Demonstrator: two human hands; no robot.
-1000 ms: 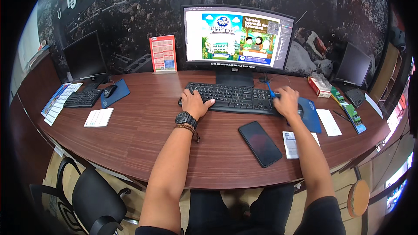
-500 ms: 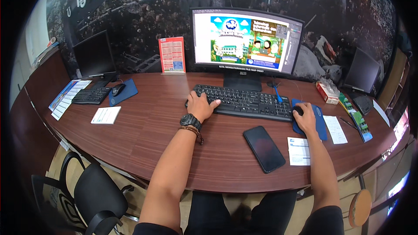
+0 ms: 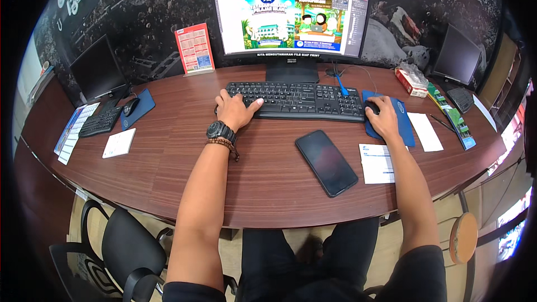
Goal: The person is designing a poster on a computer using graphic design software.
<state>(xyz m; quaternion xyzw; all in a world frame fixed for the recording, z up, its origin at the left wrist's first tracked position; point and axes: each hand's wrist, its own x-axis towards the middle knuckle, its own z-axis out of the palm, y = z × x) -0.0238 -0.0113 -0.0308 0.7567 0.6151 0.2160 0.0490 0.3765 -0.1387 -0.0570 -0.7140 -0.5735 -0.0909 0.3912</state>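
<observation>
My left hand (image 3: 234, 110) rests on the left end of a black keyboard (image 3: 299, 98), thumb spread to the side and fingers apart over the keys. A black watch (image 3: 222, 132) and a beaded bracelet (image 3: 223, 143) circle that wrist. My right hand (image 3: 384, 117) is curled over a dark mouse (image 3: 371, 107), largely hidden under the palm, on a blue mouse pad (image 3: 404, 124). Behind the keyboard a curved monitor (image 3: 221, 42) shows a colourful two-panel cartoon layout. Between my forearms lies a black phone (image 3: 326, 162), its screen dark.
Papers (image 3: 376, 163) lie near my right forearm. A red and white box (image 3: 411, 83) and a green leaflet (image 3: 460, 127) sit farther right. At left are a second keyboard (image 3: 100, 122), a dark monitor (image 3: 96, 74) and an office chair (image 3: 132, 246). A red calendar (image 3: 194, 49) stands behind.
The whole view has shifted, so the desk and monitor appear higher and farther left. My hands stay on the keyboard and mouse.
</observation>
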